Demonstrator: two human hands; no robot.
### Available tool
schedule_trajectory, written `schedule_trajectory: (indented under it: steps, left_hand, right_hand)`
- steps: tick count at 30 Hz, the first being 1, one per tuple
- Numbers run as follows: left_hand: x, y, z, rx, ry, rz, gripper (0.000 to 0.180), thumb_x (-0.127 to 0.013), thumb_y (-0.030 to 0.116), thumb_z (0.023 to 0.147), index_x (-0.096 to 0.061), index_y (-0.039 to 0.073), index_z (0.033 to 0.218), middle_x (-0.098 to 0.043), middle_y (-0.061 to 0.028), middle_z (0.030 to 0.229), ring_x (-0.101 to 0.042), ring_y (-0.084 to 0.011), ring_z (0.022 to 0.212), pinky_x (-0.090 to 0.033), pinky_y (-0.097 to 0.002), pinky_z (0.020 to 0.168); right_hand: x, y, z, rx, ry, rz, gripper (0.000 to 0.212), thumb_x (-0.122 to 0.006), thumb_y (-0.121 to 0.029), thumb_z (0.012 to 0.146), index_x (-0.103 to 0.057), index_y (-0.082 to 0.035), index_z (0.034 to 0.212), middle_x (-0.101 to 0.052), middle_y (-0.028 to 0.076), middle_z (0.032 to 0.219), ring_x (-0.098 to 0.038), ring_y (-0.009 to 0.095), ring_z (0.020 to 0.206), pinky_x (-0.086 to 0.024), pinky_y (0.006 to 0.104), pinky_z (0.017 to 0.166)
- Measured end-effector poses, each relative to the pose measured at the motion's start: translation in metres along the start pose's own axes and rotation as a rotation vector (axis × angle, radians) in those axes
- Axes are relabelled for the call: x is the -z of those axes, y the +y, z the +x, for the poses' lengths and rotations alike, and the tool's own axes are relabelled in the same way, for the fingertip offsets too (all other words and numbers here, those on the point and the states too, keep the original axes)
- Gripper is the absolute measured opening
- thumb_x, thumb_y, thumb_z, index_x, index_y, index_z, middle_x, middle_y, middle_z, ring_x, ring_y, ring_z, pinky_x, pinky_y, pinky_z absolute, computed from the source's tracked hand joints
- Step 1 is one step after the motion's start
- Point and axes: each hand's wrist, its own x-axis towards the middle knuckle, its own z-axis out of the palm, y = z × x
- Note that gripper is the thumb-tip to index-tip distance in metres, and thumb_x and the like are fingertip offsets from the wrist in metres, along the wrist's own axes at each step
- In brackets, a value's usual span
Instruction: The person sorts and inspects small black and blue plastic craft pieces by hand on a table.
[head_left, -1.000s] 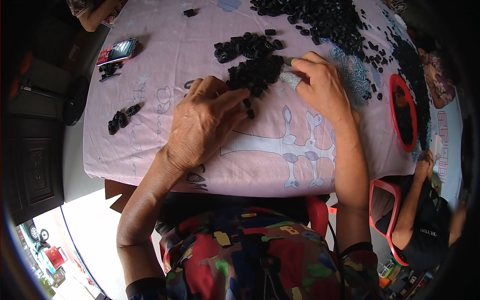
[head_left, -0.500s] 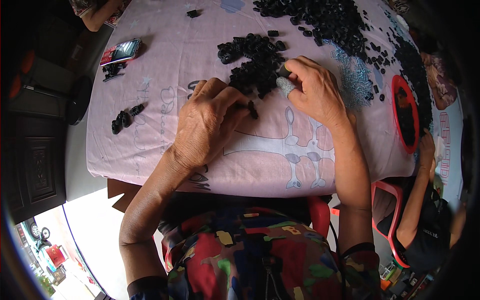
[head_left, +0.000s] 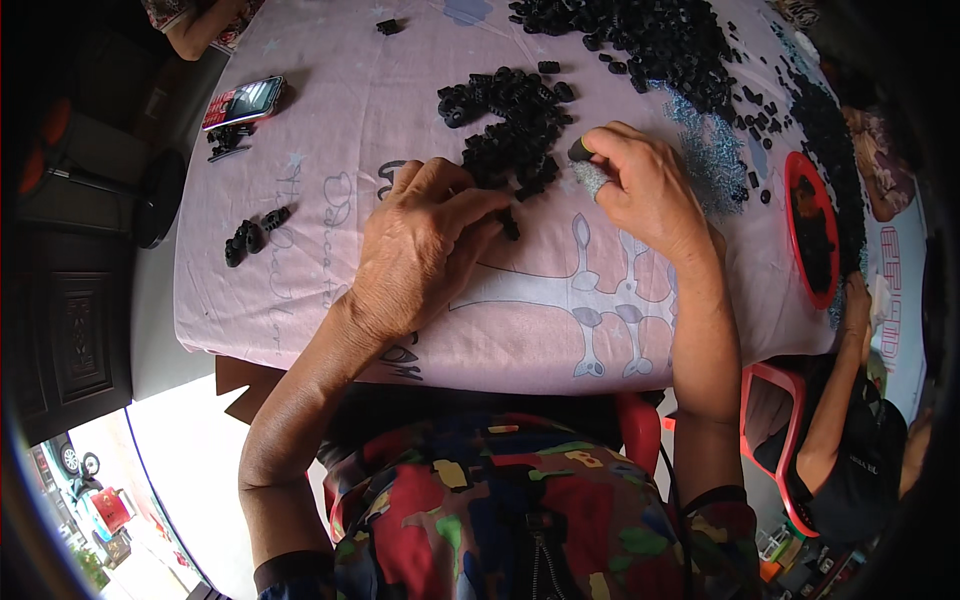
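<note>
Black plastic pieces [head_left: 510, 125] lie heaped mid-counter [head_left: 330, 150] within easy reach — your left hand [head_left: 425, 250] curls fingers-down at the heap's edge, while your right hand [head_left: 640, 185] pinches 1 piece [head_left: 580, 150].

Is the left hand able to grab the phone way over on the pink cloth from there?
Probably yes, with a stretch. The left hand rests by the pile of black pieces, and the phone lies up to its left. Only bare pink cloth lies between them, so nothing blocks it.
</note>
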Motion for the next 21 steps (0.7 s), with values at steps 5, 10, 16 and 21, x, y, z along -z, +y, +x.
schedule_trajectory:
  steps: [5,10,16,21]
  left_hand:
    - [-0.003,0.001,0.005,0.025,0.109,-0.019,0.026,-0.071,0.009,0.087,-0.072,0.007,0.112,-0.063,-0.0114,0.109,-0.060,-0.0299,0.097,-0.053,-0.0389,0.084]
    - [-0.004,0.000,0.004,0.004,0.089,-0.011,0.028,-0.069,0.005,0.087,-0.071,0.005,0.114,-0.062,-0.0136,0.115,-0.058,-0.0311,0.101,-0.050,-0.0392,0.090]
    - [-0.002,-0.001,0.005,0.003,0.112,-0.012,0.031,-0.066,0.002,0.086,-0.069,0.003,0.117,-0.063,-0.0150,0.115,-0.059,-0.0325,0.103,-0.051,-0.0396,0.089]
    - [0.000,-0.006,0.006,-0.002,0.113,-0.028,0.030,-0.065,0.001,0.087,-0.069,0.003,0.117,-0.064,-0.0148,0.112,-0.061,-0.0334,0.101,-0.051,-0.0411,0.089]
  right_hand:
    - [-0.010,-0.010,0.003,0.041,0.056,-0.064,0.019,-0.062,0.004,0.077,-0.061,-0.001,0.096,-0.065,0.015,0.089,-0.067,0.036,0.083,-0.053,0.0453,0.074]
    - [-0.013,-0.012,0.002,0.096,0.043,-0.122,0.024,-0.064,0.006,0.074,-0.059,-0.001,0.097,-0.065,0.012,0.093,-0.068,0.030,0.087,-0.056,0.0420,0.075]
    - [-0.025,-0.020,0.003,0.192,0.043,-0.092,0.028,-0.062,0.009,0.073,-0.052,-0.002,0.097,-0.060,0.011,0.087,-0.066,0.029,0.082,-0.055,0.0395,0.070]
    - [-0.021,-0.017,0.004,0.186,0.126,-0.047,0.028,-0.060,0.011,0.074,-0.052,-0.002,0.097,-0.061,0.013,0.087,-0.068,0.031,0.081,-0.055,0.0424,0.070]
